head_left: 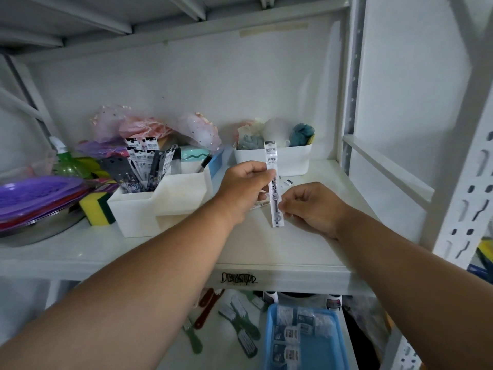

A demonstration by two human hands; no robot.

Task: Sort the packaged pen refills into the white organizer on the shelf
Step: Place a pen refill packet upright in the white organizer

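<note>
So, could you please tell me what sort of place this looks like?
Probably a stockroom or small goods shop: white slotted metal shelving, a white organizer stocked with packaged pen refills, and a blue tray of packets below. The left hand and right hand hold one refill pack.

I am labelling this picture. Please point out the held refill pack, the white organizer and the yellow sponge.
refill pack (272,166), head view, upper label.
white organizer (133,209), head view, front wall.
yellow sponge (92,209), head view, yellow face.
</note>
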